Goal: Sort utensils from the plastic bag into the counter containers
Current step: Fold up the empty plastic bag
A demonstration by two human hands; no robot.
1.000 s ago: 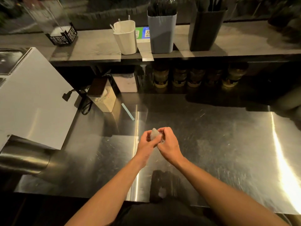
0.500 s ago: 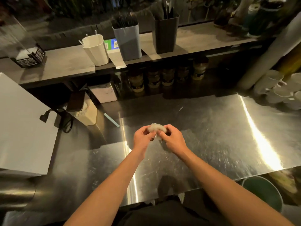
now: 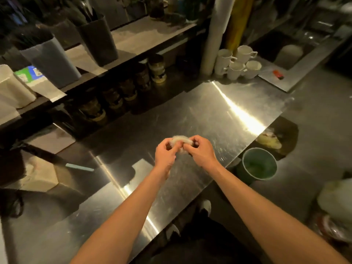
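A crumpled clear plastic bag (image 3: 180, 140) is bunched into a small wad above the steel counter (image 3: 200, 111). My left hand (image 3: 164, 154) and my right hand (image 3: 200, 152) both pinch it, fingers curled around it. On the raised shelf at the upper left stand a grey container (image 3: 50, 61) and a black container (image 3: 98, 40), both packed with dark utensils, and a white container (image 3: 13, 88) at the far left edge. No utensil shows in my hands.
A light-blue straw (image 3: 80, 167) lies on the counter at left, next to a cardboard box (image 3: 36, 174). Jars (image 3: 157, 68) line up under the shelf. White mugs (image 3: 236, 62) stand at the counter's far right end. A green bucket (image 3: 259, 164) sits on the floor beside the counter edge.
The view has swung to the right, bringing the mugs, floor and green bucket into sight. Both hands stay together on the wad of plastic, which looks a little flatter and wider.
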